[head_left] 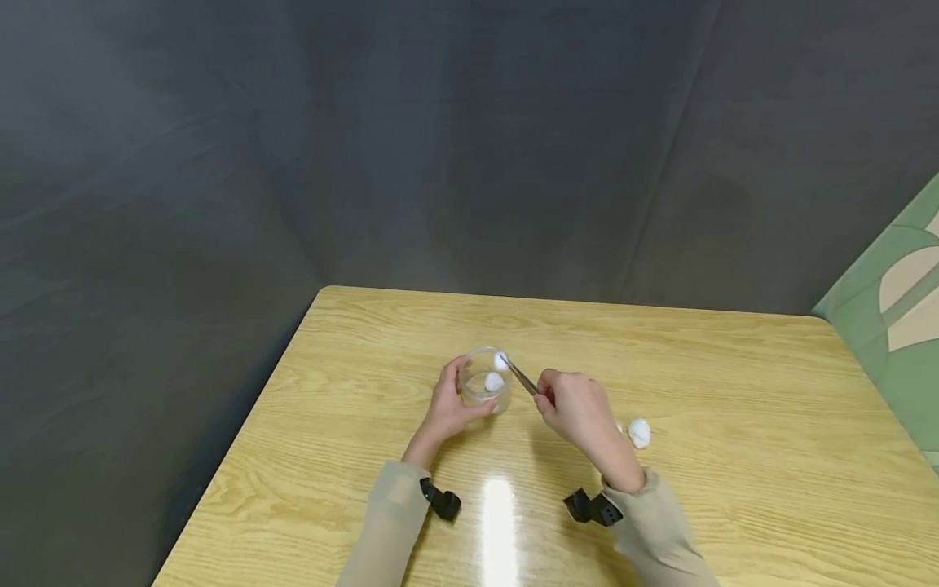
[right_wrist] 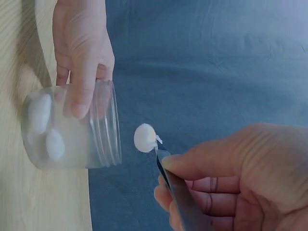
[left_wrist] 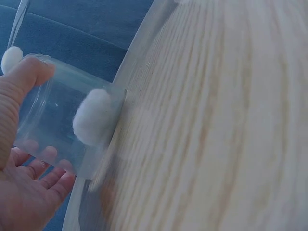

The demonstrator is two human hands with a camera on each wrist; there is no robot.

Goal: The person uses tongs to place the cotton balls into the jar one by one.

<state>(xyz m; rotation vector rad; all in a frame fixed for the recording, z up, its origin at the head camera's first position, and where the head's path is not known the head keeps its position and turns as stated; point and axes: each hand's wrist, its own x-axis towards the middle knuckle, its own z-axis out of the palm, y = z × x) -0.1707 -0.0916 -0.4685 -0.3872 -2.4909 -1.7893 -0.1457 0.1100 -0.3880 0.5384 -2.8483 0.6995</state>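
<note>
My left hand (head_left: 446,409) holds a clear, open-topped plastic jar (right_wrist: 77,139) around its side, its base at the table. White cotton balls (right_wrist: 39,113) show through the wall near the bottom. In my right hand (head_left: 583,412) a pair of metal tweezers (head_left: 523,381) is pinched between thumb and fingers. The tweezer tips grip a single cotton ball (right_wrist: 145,138), which is just above the jar's rim in the right wrist view and overlaps the rim in the head view.
Another cotton ball (head_left: 640,434) lies on the wood-grain table (head_left: 734,391) beside my right wrist, with a bit of white partly hidden by that wrist. Dark curtains (head_left: 469,147) hang behind the table and to its left. A green patterned panel (head_left: 902,326) stands at the right.
</note>
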